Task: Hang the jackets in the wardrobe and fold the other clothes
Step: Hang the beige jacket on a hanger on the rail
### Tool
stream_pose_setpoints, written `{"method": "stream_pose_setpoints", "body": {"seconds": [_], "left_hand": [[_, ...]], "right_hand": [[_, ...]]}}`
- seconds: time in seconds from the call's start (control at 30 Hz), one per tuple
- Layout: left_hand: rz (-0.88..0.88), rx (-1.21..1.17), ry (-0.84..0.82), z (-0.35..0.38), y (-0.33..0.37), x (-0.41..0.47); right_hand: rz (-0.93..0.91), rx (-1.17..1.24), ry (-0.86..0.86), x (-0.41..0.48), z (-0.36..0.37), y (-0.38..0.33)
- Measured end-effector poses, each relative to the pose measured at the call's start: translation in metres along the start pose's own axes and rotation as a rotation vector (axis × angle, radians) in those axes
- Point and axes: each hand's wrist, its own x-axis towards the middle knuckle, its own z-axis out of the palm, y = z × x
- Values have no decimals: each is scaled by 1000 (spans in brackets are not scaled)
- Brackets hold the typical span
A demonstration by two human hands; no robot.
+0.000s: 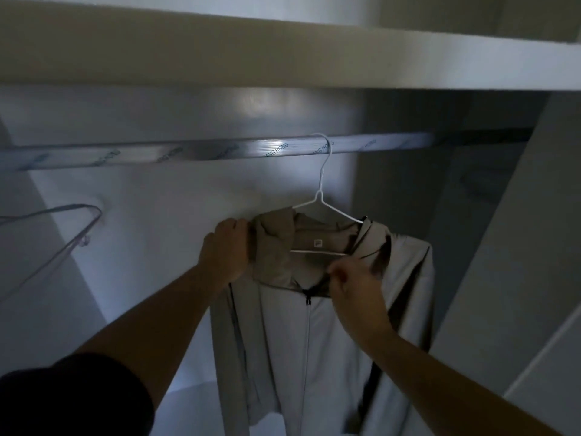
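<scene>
Jacket (283,341), one, on one white hanger (320,196) mid-frame: your left hand (224,250) curls round its shoulder, right hand (355,284) pinches its collar.

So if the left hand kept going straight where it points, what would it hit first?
The left hand grips the jacket at its shoulder, so the jacket comes first. Behind that is probably the wardrobe's back wall, though depth is unclear.

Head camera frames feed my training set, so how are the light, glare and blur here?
Head view: dim overall, glare patch on the rail and back wall; head view: straight edges bow from the wide lens; head view: empty hanger at left is smeared, jacket reasonably sharp.
</scene>
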Motion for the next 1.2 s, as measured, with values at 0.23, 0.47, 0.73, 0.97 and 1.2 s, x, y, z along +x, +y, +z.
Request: {"method": "stream_pose_setpoints", "body": {"seconds": [0.23, 0.47, 0.73, 0.97, 1.2], "left_hand": [[13, 31, 8, -3, -1, -3], [31, -111, 65, 5, -17, -8], [-98, -243, 4, 79, -6, -95], [-79, -364, -199, 145, 55, -125], [-130, -317, -137, 153, 76, -123]], "right_hand": [[1070, 652, -255, -4, 65, 11], [1110, 808, -234, -5, 76, 8], [989, 473, -569, -9, 34, 13], [866, 467, -642, -24, 21, 9], [809, 623, -557, -35, 13, 9]]}}
